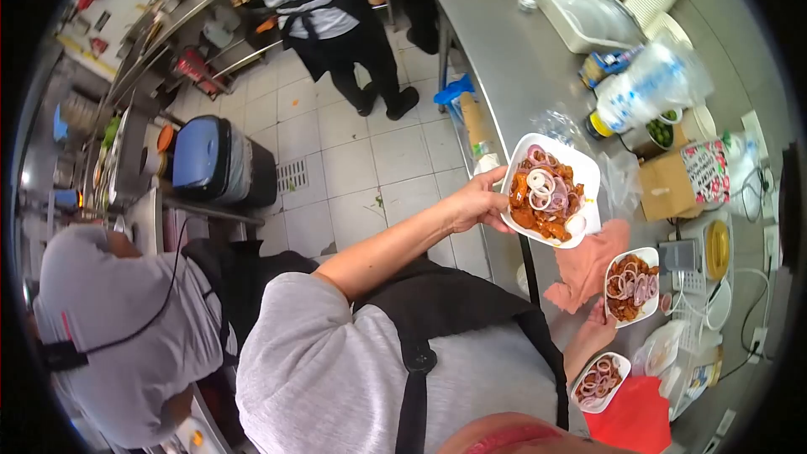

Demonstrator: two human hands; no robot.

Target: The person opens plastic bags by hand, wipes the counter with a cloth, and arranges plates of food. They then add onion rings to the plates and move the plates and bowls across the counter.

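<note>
now the tray of fried pieces [546,193], topped with onion rings, is lifted over the edge of the steel table [504,59], the left hand [479,202] clamped on its rim to keep it level. the right hand [598,319] grips a second tray [632,286] beside the pink cloth [580,265], steadying it. a third tray [598,380] waits close by.

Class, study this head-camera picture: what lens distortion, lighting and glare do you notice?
Head view: strong fisheye, with black corners and the steel table edge bowing; even, bright lighting with soft shadows; mild glare on the clear bag; the tray of food in one hand stays sharp, while the frame edges smear.
</note>
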